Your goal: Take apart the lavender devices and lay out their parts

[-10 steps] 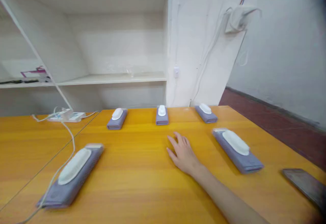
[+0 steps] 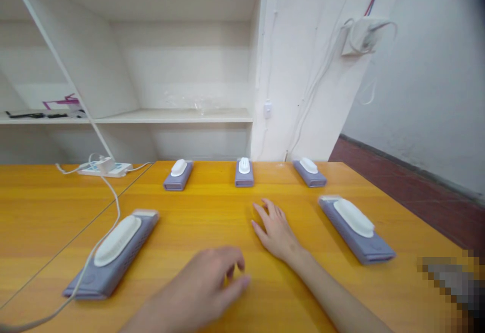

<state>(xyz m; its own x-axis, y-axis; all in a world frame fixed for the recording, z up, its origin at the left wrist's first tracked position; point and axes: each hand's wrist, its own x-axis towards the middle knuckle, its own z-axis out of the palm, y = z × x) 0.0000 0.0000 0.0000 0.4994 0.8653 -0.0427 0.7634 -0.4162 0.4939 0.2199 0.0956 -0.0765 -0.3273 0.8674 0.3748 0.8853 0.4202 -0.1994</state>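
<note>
My right hand [image 2: 276, 229] rests palm down on the orange-brown wooden table [image 2: 212, 222], fingers spread, holding nothing. Nearer to me, my left hand [image 2: 204, 282] hovers slightly blurred over the wood, fingers curled and thumb apart, with nothing visible between them. Around them lie several flat grey-purple folded bundles, each topped by a white oval piece. Closest to the right hand are the middle back bundle [image 2: 244, 180] and the large right bundle [image 2: 373, 247]. To the left hand's left lies another large bundle [image 2: 91, 285] with its long white oval piece [image 2: 117, 241].
A white cord [image 2: 118, 204] runs from a power strip [image 2: 113, 170] across the left bundle. Two smaller bundles, left [image 2: 175, 183] and right [image 2: 314, 179], lie along the back edge. White shelving [image 2: 178, 115] stands behind. A pixelated dark object [image 2: 452, 277] is at the right.
My left hand has come into view from below. The right hand keeps its place on the table, while the whole view has shifted slightly.
</note>
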